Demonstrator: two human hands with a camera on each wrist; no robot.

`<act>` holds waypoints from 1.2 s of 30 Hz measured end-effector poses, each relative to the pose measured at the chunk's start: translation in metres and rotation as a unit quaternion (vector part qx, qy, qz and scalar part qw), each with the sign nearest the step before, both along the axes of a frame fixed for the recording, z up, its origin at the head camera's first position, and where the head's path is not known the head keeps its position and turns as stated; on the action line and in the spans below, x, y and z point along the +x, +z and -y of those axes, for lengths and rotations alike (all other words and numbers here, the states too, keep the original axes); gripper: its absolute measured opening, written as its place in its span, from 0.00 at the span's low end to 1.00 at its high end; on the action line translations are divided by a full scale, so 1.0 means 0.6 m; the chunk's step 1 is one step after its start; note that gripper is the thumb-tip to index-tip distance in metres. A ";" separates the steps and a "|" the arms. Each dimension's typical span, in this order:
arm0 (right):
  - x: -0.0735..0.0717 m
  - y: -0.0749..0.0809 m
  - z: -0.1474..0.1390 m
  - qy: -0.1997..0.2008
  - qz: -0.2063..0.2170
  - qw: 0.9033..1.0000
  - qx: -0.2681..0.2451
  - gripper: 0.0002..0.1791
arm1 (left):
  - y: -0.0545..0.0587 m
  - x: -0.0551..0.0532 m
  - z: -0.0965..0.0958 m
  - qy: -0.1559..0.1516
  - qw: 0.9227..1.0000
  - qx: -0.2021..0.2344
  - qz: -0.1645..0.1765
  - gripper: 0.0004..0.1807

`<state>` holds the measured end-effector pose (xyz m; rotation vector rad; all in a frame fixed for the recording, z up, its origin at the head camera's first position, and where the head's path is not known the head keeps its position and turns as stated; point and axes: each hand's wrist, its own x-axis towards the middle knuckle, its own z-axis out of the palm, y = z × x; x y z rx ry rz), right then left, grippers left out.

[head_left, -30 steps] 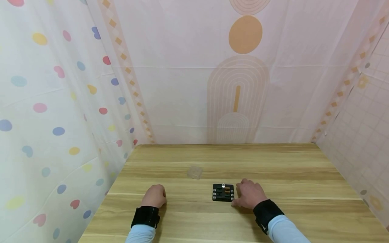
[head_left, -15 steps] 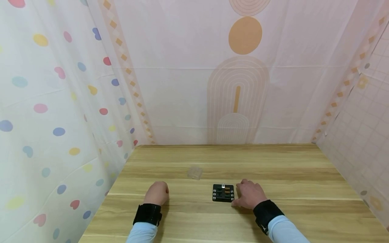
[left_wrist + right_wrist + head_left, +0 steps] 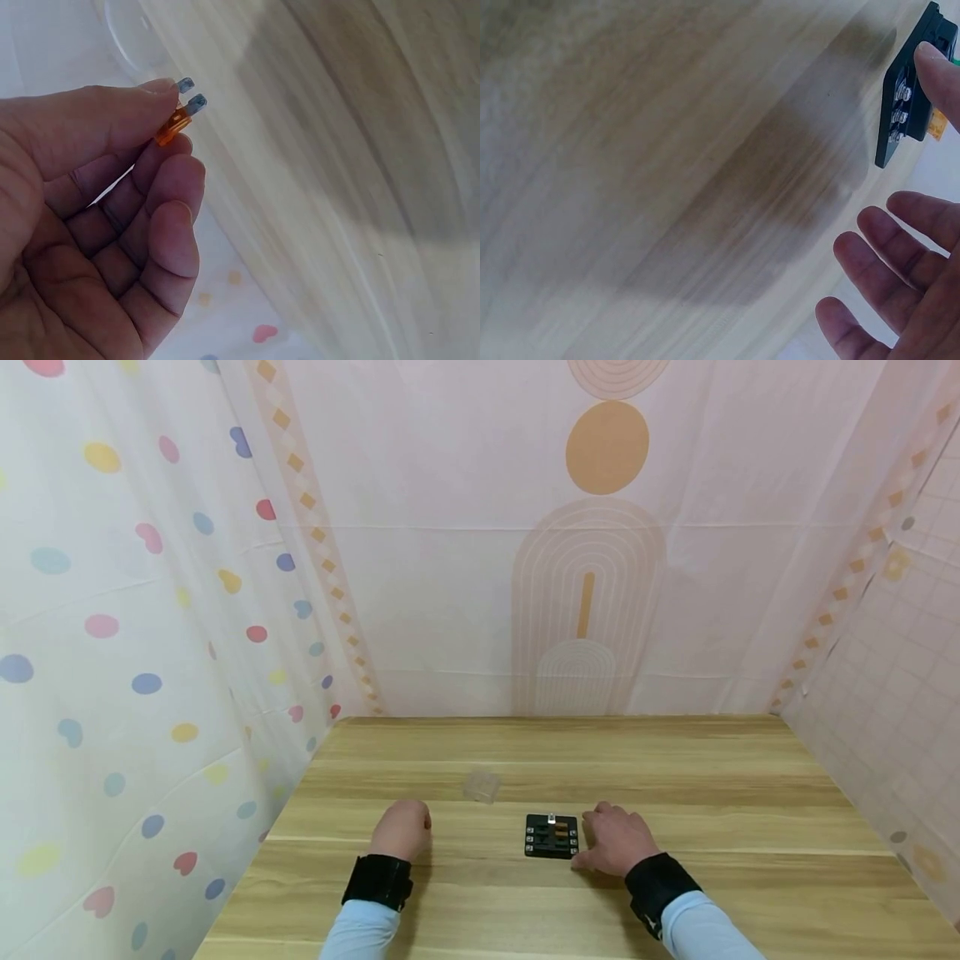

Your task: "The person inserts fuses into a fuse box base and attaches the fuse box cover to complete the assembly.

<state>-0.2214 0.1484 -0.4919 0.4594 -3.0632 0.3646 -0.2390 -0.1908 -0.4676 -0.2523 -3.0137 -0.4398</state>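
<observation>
My left hand (image 3: 401,832) is over the table to the left of the fuse box. In the left wrist view its thumb and index finger pinch an orange blade fuse (image 3: 174,126), whose two metal prongs point away from the palm. The black fuse box (image 3: 551,847) lies flat on the table, with rows of screw terminals on both sides and orange fuses (image 3: 561,829) in its right column. Beside its right edge is my right hand (image 3: 621,841), fingers loosely spread. The right wrist view shows the right thumb (image 3: 939,79) against the box's side and the other fingers apart from it.
A clear plastic cover (image 3: 482,786) lies on the wooden table (image 3: 675,760), behind and left of the fuse box. Patterned curtains (image 3: 435,568) hang behind the table and along both sides.
My left hand has moved to the right and slightly forward, closer to the fuse box, still pinching. The right hand and the fuse box have stayed in place.
</observation>
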 end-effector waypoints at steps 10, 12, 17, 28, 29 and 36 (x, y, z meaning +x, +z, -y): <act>0.000 0.000 0.000 0.005 -0.006 1.000 -0.001 0.40 | 0.008 -0.007 -0.027 -0.026 0.999 -0.018 -0.018 0.08; 0.000 0.001 0.000 0.005 -0.004 1.000 -0.004 0.39 | 0.008 -0.008 -0.033 -0.034 0.999 -0.021 -0.022 0.08; -0.002 0.003 0.001 0.004 0.000 1.000 -0.007 0.39 | 0.012 -0.010 -0.052 -0.048 0.999 -0.023 -0.014 0.09; -0.002 0.008 0.003 0.003 0.004 1.000 -0.005 0.39 | 0.026 -0.013 -0.087 -0.078 0.996 -0.032 -0.035 0.10; -0.002 0.009 0.003 0.003 0.005 1.000 -0.004 0.39 | 0.027 -0.013 -0.089 -0.080 0.996 -0.032 -0.036 0.10; -0.002 0.010 0.004 0.001 0.013 1.000 -0.006 0.39 | 0.027 -0.015 -0.102 -0.100 0.993 -0.039 -0.055 0.10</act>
